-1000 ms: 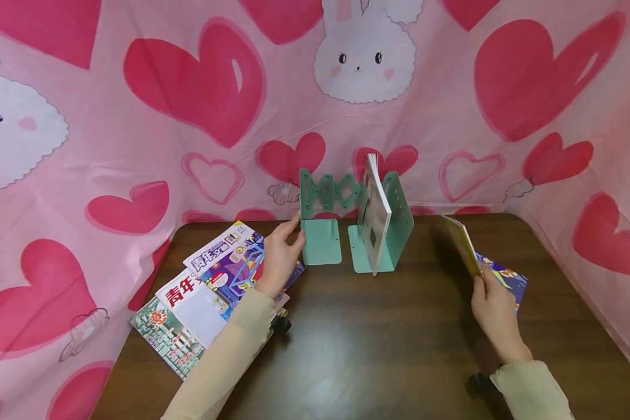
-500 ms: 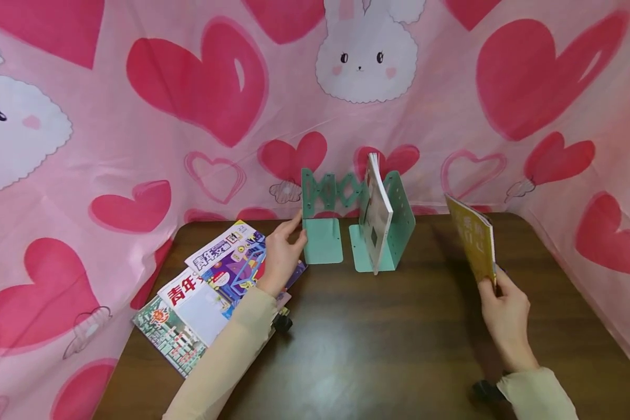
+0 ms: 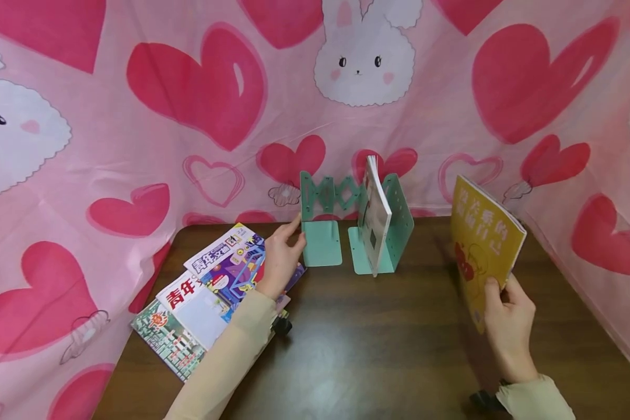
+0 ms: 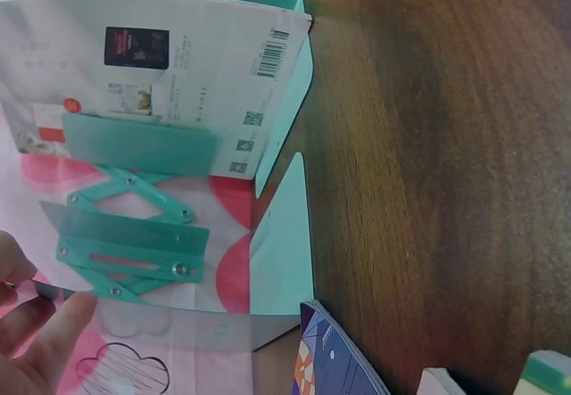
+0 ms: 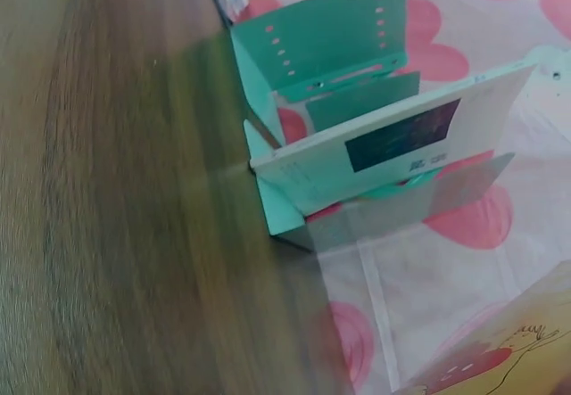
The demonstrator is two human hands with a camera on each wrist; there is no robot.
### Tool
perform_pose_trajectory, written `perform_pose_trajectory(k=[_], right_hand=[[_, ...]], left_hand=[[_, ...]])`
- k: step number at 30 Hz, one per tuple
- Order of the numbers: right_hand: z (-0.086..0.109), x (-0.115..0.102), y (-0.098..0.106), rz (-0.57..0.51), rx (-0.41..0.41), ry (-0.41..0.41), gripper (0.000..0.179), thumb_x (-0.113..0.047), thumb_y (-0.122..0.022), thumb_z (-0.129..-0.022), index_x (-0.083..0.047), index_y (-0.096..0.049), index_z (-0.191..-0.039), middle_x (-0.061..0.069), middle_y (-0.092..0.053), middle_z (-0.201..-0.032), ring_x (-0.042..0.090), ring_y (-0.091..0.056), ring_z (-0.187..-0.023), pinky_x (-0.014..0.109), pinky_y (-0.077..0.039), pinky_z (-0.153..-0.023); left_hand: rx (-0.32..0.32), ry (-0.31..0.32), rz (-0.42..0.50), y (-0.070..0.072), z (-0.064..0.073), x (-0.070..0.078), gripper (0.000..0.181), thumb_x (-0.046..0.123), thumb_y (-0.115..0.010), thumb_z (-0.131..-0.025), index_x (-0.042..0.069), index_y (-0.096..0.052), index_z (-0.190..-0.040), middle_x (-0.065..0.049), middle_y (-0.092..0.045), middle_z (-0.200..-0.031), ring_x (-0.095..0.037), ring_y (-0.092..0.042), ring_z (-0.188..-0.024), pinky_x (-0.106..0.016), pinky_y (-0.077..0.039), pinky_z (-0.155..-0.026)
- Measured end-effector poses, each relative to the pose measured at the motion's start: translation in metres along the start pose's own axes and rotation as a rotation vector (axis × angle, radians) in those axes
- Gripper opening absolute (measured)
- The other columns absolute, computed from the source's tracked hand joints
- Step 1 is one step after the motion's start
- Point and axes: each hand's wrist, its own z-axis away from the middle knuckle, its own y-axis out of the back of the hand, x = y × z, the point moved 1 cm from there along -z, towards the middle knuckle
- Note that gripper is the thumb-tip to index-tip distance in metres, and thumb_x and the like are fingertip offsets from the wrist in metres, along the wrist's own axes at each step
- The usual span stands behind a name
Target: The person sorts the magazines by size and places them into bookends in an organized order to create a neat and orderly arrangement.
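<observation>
Open tabletop (image 3: 383,344) was seen between rack (image 3: 322,248) and yellow book (image 3: 480,239). Book was clamped by right fingers (image 3: 517,293), tilted above tabletop's right side; white lettering, red drawing on cover. Rack's left edge pinched by left fingers (image 3: 287,229).

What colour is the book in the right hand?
The book shows a yellow cover with pale lettering and red, clearest in the head view.

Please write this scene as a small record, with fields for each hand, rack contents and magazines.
Left hand: holds the green rack at its left end
Right hand: holds a yellow-covered book, apart from the rack
Rack contents: one pale book, standing near the right end
Magazines: overlapping, on the table, left side
</observation>
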Motion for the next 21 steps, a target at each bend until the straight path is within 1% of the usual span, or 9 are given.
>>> perform_pose_trajectory(k=[4, 8, 12, 17, 21], right_hand=[[0.002, -0.008, 0.001, -0.015, 0.011, -0.022, 0.029, -0.014, -0.057, -0.104, -0.005, -0.075, -0.125, -0.033, -0.067, -0.093, -0.009, -0.065, -0.079, 0.007, -0.049, -0.064], [0.009, -0.015, -0.001, -0.028, 0.011, -0.029, 0.029, -0.014, -0.058, -0.104, -0.002, -0.075, -0.123, -0.035, -0.066, -0.089, -0.010, -0.065, -0.078, 0.007, -0.050, -0.063], [0.015, -0.023, -0.002, -0.056, 0.020, -0.022, 0.028, -0.014, -0.059, -0.104, -0.001, -0.075, -0.123, -0.034, -0.068, -0.090, -0.009, -0.066, -0.078, 0.008, -0.051, -0.063], [0.025, -0.035, -0.002, -0.079, 0.030, 0.008, 0.025, -0.009, -0.060, -0.103, 0.005, -0.074, -0.119, -0.033, -0.068, -0.090, -0.009, -0.067, -0.078, 0.008, -0.051, -0.064], [0.034, -0.045, -0.003, -0.100, 0.022, 0.044, 0.024, -0.005, -0.059, -0.103, 0.008, -0.073, -0.118, -0.032, -0.069, -0.093, -0.008, -0.068, -0.081, 0.008, -0.052, -0.066]], left_hand=[[0.009, -0.016, -0.004, -0.001, -0.001, -0.001, 0.049, 0.010, -0.070, -0.099, 0.010, -0.058, -0.147, -0.012, -0.070, -0.134, -0.026, -0.066, -0.123, -0.043, -0.055, -0.101], [0.013, -0.003, -0.009, 0.000, -0.001, 0.000, 0.051, 0.009, -0.071, -0.098, 0.012, -0.058, -0.147, -0.012, -0.070, -0.134, -0.026, -0.067, -0.123, -0.044, -0.055, -0.101], [0.001, 0.004, -0.010, 0.000, -0.001, -0.001, 0.051, 0.011, -0.070, -0.099, 0.013, -0.057, -0.148, -0.012, -0.070, -0.134, -0.025, -0.066, -0.123, -0.042, -0.054, -0.103], [-0.003, 0.003, -0.012, -0.001, 0.000, -0.002, 0.050, 0.011, -0.070, -0.099, 0.012, -0.058, -0.148, -0.013, -0.069, -0.134, -0.026, -0.066, -0.124, -0.043, -0.054, -0.103], [0.012, -0.007, -0.008, -0.001, 0.000, -0.001, 0.050, 0.008, -0.071, -0.098, 0.010, -0.060, -0.146, -0.014, -0.071, -0.132, -0.027, -0.068, -0.119, -0.045, -0.056, -0.100]])
